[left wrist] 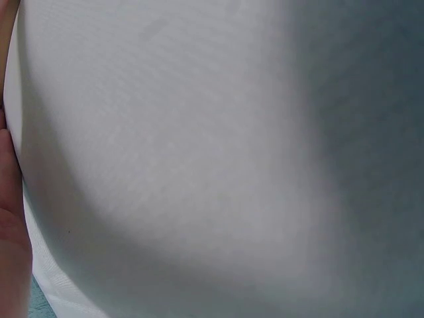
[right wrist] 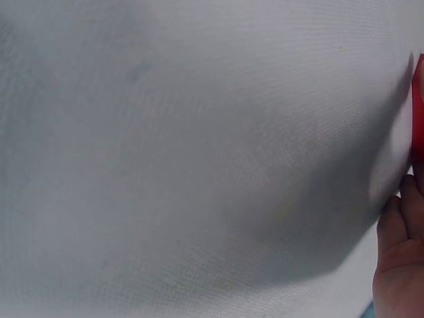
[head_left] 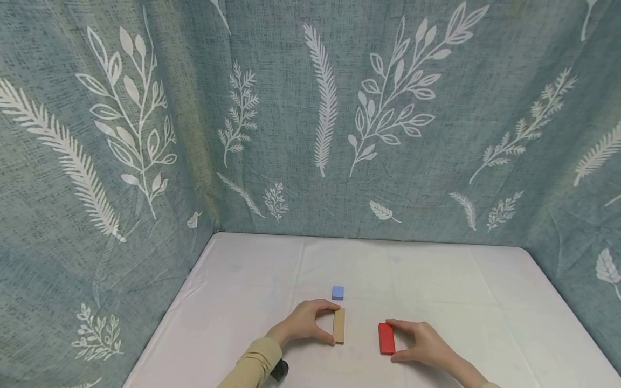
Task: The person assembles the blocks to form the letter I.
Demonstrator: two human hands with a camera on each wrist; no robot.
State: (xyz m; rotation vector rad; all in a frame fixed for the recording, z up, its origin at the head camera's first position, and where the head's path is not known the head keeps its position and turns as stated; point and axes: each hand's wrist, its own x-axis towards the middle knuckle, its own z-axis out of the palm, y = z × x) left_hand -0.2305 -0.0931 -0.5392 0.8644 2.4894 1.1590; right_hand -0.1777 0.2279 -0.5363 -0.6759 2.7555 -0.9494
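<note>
In the head view, my left hand [head_left: 304, 323] pinches a long tan wooden block [head_left: 339, 326] by its two ends, thumb at the near end and a finger at the far end. To its right, my right hand [head_left: 426, 345] grips a red rectangular block [head_left: 386, 338] the same way, end to end. A small blue block [head_left: 338, 292] sits on the table just beyond the tan one. The right wrist view catches a strip of the red block [right wrist: 418, 119] above part of the right hand [right wrist: 400, 271]. Only the left hand's edge [left wrist: 12, 252] shows in the left wrist view.
A white cloth covers the table [head_left: 485, 302], with faint fold lines. Blue-green curtains [head_left: 291, 118] with white leaf prints stand along its back and sides. Under the left sleeve [head_left: 262, 355], a round black object [head_left: 280, 371] shows in part.
</note>
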